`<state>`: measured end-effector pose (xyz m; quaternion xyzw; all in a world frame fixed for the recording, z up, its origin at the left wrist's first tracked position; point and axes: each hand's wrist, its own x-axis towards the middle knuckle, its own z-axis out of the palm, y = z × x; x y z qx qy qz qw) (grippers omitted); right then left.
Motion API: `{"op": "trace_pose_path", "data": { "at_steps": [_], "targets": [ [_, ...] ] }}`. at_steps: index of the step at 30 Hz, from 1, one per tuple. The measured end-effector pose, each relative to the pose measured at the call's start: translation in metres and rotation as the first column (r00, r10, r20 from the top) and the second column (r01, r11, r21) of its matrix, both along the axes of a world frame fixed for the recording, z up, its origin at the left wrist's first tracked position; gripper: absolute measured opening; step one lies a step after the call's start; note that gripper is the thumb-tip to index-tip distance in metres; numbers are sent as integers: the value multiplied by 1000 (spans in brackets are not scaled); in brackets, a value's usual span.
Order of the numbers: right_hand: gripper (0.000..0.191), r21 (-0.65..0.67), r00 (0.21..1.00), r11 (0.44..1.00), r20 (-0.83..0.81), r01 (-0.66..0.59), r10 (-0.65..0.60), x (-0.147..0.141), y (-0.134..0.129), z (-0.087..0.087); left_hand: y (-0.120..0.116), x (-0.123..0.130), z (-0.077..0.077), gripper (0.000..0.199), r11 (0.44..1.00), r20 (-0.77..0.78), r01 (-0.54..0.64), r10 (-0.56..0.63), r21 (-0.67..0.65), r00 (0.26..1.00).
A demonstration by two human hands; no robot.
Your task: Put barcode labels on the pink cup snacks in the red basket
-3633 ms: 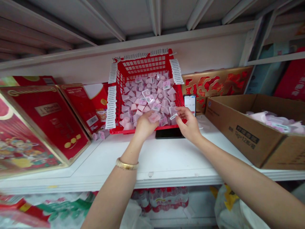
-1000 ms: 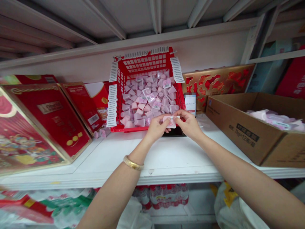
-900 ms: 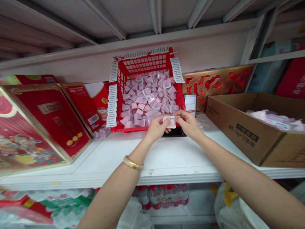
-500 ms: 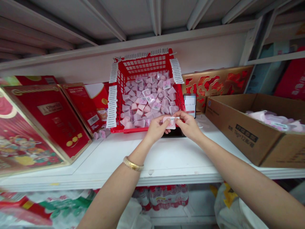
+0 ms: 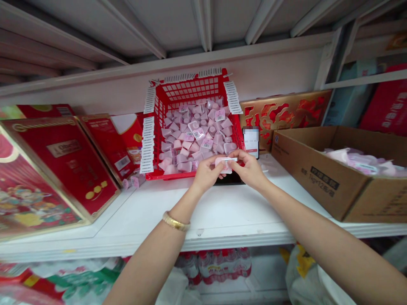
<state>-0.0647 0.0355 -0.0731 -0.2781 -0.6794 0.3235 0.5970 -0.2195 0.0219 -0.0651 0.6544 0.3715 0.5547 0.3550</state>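
Pinching pink cup (image 5: 224, 165), left fingers (image 5: 219, 167) closed, right fingers (image 5: 239, 164) touching label (image 5: 229, 159).

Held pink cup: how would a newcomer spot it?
On the white shelf, find the red basket of small cups. At its near right corner, the left hand holds the pink cup. Only it is held, the right hand pinching a white strip over it.

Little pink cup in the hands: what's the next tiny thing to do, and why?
Probably press the white strip down gently with the thumb of the right hand. The left hand holds the pink cup, and the strip lies across its top, with one end seeming to stick out past the edge.
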Motion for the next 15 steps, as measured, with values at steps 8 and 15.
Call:
{"op": "trace_pose_path", "data": {
  "at_steps": [8, 15],
  "targets": [
    [19, 49, 1000, 999, 26, 10, -11, -1, 0, 0, 0, 1, -3, 46, 995, -69, -48, 54, 82, 996],
    [15, 115, 990, 991, 114, 68, -81, 0, -1, 3, 6, 1, -4, 44, 985, -72, -81, 93, 151, 993]
  ]
}}
